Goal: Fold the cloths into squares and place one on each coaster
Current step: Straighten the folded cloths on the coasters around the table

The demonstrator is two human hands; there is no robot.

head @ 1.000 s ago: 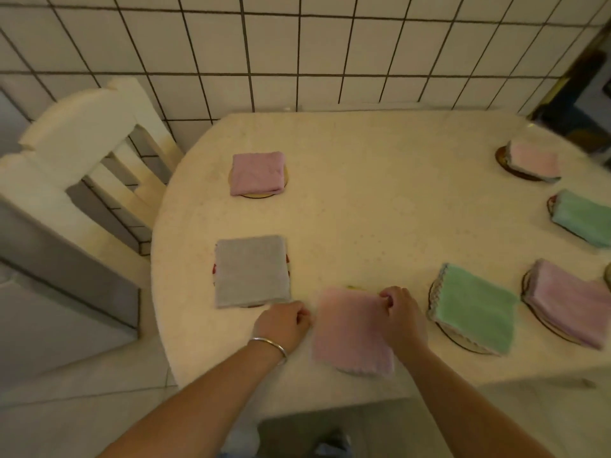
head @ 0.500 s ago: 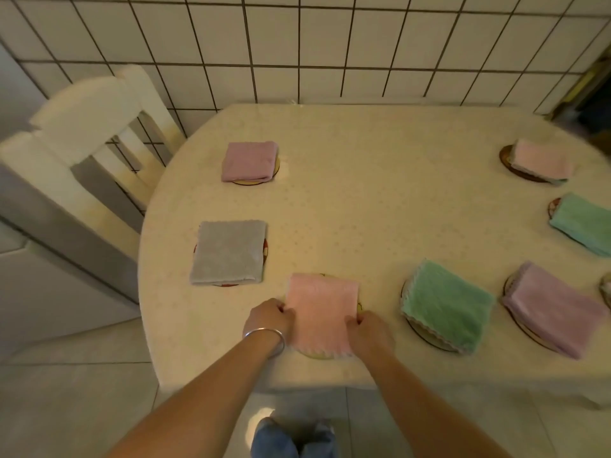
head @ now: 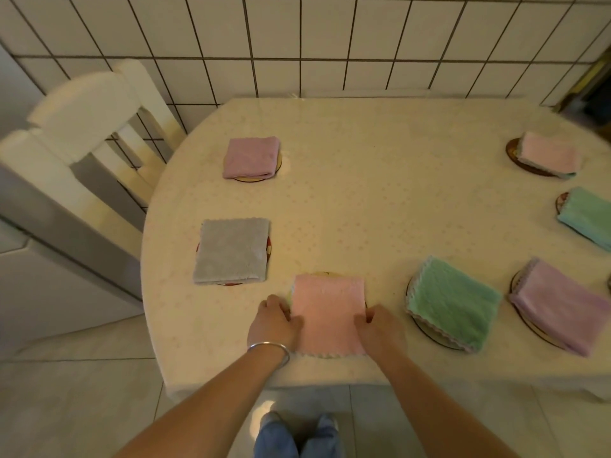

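A folded pink cloth lies near the table's front edge, covering a coaster whose rim shows at its far side. My left hand, with a silver bangle on the wrist, grips the cloth's left edge. My right hand grips its right edge. Other folded cloths rest on coasters: grey, mauve, green, lilac, teal and pale pink.
The table has a cream cloth and stands against a white tiled wall. A white chair is at the left end. My feet show on the tiled floor below the front edge.
The pink cloth has been squared up over its coaster and both hands have slid back along its side edges toward me. The camera view has pulled back slightly.
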